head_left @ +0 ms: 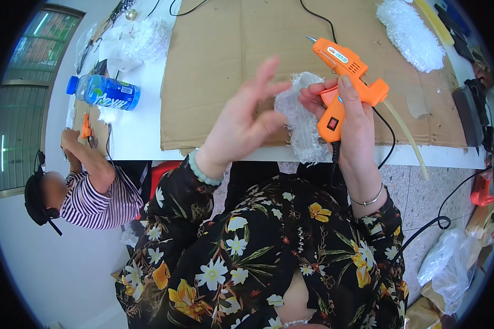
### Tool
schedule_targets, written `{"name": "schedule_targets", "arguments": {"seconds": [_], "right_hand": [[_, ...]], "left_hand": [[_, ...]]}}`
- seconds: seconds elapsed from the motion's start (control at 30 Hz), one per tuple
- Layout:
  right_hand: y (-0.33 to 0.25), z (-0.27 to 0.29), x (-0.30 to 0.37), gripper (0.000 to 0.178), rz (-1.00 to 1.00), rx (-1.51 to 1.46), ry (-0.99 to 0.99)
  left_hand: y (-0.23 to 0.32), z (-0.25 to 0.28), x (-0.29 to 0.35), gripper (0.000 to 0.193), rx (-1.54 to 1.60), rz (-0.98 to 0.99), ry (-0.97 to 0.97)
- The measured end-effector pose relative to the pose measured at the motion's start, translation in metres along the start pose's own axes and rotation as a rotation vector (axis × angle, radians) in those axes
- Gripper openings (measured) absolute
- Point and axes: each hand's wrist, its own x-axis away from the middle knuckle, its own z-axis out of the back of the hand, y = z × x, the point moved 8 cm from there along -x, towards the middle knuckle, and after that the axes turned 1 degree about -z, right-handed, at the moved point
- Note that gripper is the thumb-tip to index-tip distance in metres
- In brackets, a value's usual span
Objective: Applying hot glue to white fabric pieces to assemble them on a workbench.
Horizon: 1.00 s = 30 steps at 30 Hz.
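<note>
My right hand [357, 131] is wrapped round the handle of an orange hot glue gun [340, 60], its metal nozzle pointing up and to the left. A pale glue stick [406, 129] trails from the gun's back end. Behind the right fingers is a white fringed fabric strip [299, 123], which hangs over the table's near edge; whether the fingers touch it I cannot tell. My left hand [244, 123] is raised just left of the strip, fingers spread and slightly blurred, with nothing in it.
Cardboard [219, 66] covers much of the white table [148, 129]. A blue-capped bottle [104, 92] lies at left near white fluffy material [148, 41]. Another white bundle [409, 33] is at the far right. A co-worker [96, 192] sits at left by another orange glue gun [86, 126].
</note>
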Motion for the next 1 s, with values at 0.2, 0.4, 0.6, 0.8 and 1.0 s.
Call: {"name": "schedule_targets", "arguments": {"seconds": [0.2, 0.4, 0.6, 0.8, 1.0], "right_hand": [[0.003, 0.005, -0.001, 0.034, 0.001, 0.022, 0.027], [-0.001, 0.002, 0.001, 0.036, -0.024, -0.008, 0.01], [-0.003, 0.009, 0.003, 0.034, -0.034, -0.16, 0.068], [-0.001, 0.003, 0.002, 0.033, -0.07, -0.206, 0.04], [-0.032, 0.008, 0.015, 0.033, 0.02, -0.136, 0.106]], "left_hand": [[-0.005, 0.01, -0.008, 0.076, -0.083, -0.029, -0.001], [0.021, -0.01, -0.014, 0.077, -0.58, -0.216, -0.23], [-0.002, 0.004, -0.046, 0.062, 0.006, -0.061, -0.145], [-0.015, -0.002, -0.058, 0.05, 0.153, -0.011, -0.2], [-0.023, 0.075, -0.059, 0.039, 0.263, 0.018, 0.292]]}}
